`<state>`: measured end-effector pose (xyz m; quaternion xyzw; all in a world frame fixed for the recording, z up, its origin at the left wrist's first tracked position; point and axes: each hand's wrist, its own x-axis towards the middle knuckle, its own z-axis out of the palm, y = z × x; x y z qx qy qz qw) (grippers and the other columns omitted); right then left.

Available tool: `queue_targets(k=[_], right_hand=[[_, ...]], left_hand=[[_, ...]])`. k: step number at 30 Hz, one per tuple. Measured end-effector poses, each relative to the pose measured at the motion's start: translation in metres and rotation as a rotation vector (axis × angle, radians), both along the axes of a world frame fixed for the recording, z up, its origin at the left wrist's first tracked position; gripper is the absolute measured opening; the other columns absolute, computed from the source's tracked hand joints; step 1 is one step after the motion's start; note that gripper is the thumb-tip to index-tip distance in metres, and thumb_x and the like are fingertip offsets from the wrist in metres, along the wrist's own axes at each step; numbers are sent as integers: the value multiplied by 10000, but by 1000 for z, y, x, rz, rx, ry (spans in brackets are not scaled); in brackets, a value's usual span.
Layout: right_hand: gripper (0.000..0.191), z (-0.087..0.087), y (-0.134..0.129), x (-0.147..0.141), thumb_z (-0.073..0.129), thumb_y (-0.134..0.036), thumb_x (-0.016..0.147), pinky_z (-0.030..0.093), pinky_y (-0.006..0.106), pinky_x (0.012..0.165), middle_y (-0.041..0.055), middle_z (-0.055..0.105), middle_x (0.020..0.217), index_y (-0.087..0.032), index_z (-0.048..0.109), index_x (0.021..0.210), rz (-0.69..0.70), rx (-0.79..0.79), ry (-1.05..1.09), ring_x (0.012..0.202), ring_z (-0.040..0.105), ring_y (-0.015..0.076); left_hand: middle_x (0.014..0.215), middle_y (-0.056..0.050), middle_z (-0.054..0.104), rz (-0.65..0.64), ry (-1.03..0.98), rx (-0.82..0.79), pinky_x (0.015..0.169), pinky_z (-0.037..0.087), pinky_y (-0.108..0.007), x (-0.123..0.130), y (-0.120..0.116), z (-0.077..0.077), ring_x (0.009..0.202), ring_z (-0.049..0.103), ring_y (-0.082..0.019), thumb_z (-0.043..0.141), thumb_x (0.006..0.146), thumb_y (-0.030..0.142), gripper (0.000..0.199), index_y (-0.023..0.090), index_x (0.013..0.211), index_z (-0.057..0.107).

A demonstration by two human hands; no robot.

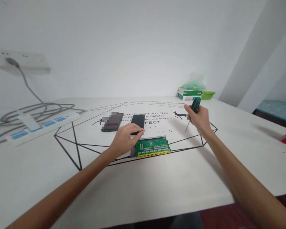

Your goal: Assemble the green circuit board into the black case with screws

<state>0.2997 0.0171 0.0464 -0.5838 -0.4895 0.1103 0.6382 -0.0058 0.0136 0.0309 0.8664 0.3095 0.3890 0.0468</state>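
My right hand (200, 119) is raised on the right, wrapped round the dark green handle of a screwdriver (195, 104). Its thin shaft points down toward the tabletop. My left hand (126, 136) is at the left end of a green circuit board (152, 146), thumb and forefinger pinched together. Whatever is between those fingertips is too small to make out. The board has a row of yellow connectors along its near edge and a grey metal piece along the far side. Behind my left fingers lies a flat black rectangular object (138, 120), partly covered by them.
Several tiny dark pieces, perhaps screws (161, 131), lie beyond the board. A phone (113, 122) rests to the left. The white table (143, 184) also carries a power strip (45, 125) with coiled cable (26, 111) at left and green-white boxes (189, 93) at the back right.
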Motion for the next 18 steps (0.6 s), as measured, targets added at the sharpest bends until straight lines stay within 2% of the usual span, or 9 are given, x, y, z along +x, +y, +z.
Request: queue_targets(k=[4, 7, 11, 14, 18], right_hand=[[312, -14, 5, 17, 663, -456, 742, 418, 278, 517, -11, 570, 505, -157, 626, 823, -139, -224, -291, 491, 566, 171], [318, -19, 7, 11, 662, -456, 734, 441, 311, 620, 61, 671, 706, -160, 644, 849, -170, -347, -537, 668, 632, 224], [349, -23, 8, 5, 621, -487, 763, 441, 314, 665, 114, 705, 912, -168, 662, 899, -169, -482, -661, 863, 647, 266], [355, -26, 9, 4, 594, -495, 787, 444, 308, 671, 106, 701, 977, -183, 655, 945, -134, -594, -715, 921, 644, 265], [385, -28, 7, 5, 555, -509, 807, 459, 322, 682, 133, 692, 1025, -175, 644, 978, -116, -723, -768, 957, 646, 287]], left_hand=[[906, -53, 745, -32, 326, 39, 778, 482, -364, 47, 9, 17, 893, 648, -226, 517, 890, 270, 245, 194, 849, 747], [890, -73, 744, -18, 531, 60, 761, 471, -353, 85, 16, 26, 889, 658, -241, 547, 857, 249, 222, 183, 807, 753], [919, -108, 744, 17, 607, 50, 767, 475, -365, 120, 22, 24, 909, 667, -265, 559, 843, 221, 212, 167, 890, 758], [920, -105, 742, 15, 615, 66, 810, 474, -395, 127, 25, 14, 937, 665, -278, 566, 852, 226, 205, 172, 914, 754], [1037, -87, 725, 26, 542, 79, 867, 467, -395, 108, 29, 6, 1007, 641, -254, 561, 871, 261, 219, 189, 985, 734]])
